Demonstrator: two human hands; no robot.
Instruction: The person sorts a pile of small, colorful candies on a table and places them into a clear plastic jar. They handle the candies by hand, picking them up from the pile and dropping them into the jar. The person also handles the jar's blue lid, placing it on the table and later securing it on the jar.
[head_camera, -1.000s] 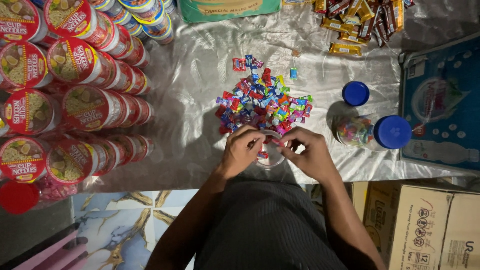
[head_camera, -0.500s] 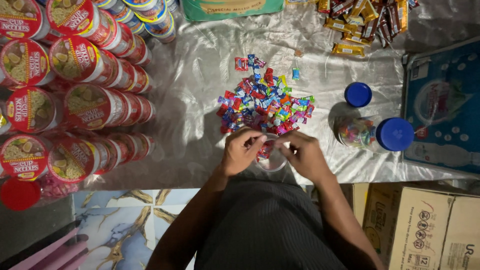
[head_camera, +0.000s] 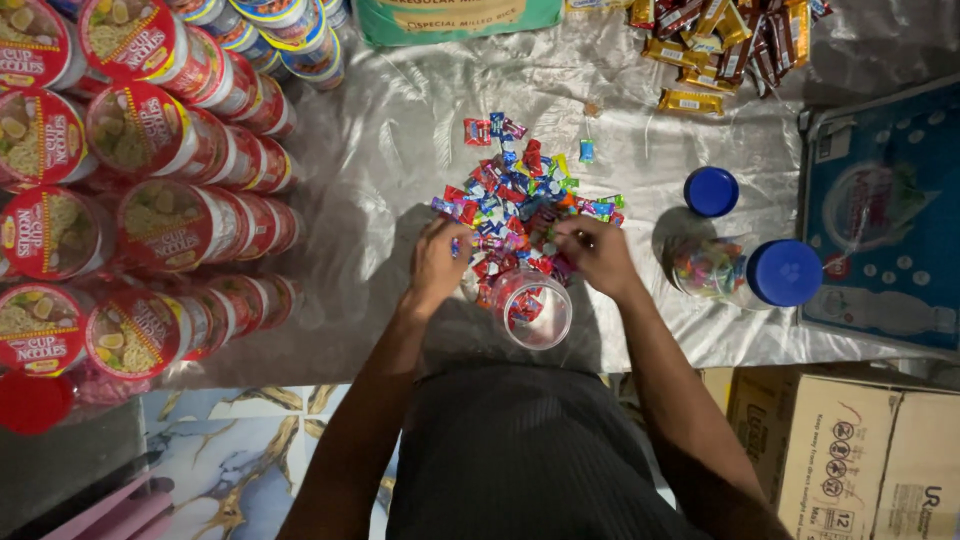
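Note:
A heap of small wrapped candies (head_camera: 520, 190) in red, blue, green and pink lies on a shiny silver sheet (head_camera: 400, 150). In front of it stands a clear plastic jar (head_camera: 532, 308), lidless, with a few candies inside. My left hand (head_camera: 440, 258) rests on the heap's left edge, fingers curled over candies. My right hand (head_camera: 595, 250) is on the heap's right edge, fingers pinching at candies. Whether either hand has lifted a candy cannot be told.
Red noodle cups (head_camera: 150, 210) lie stacked along the left. A second jar of candies with a blue lid (head_camera: 785, 272) lies at right, a loose blue lid (head_camera: 711, 190) behind it. Yellow snack bars (head_camera: 720, 45) sit top right; a cardboard box (head_camera: 850, 450) bottom right.
Both hands have moved from over the jar's mouth forward onto the candy heap, spreading apart. The jar now stands uncovered.

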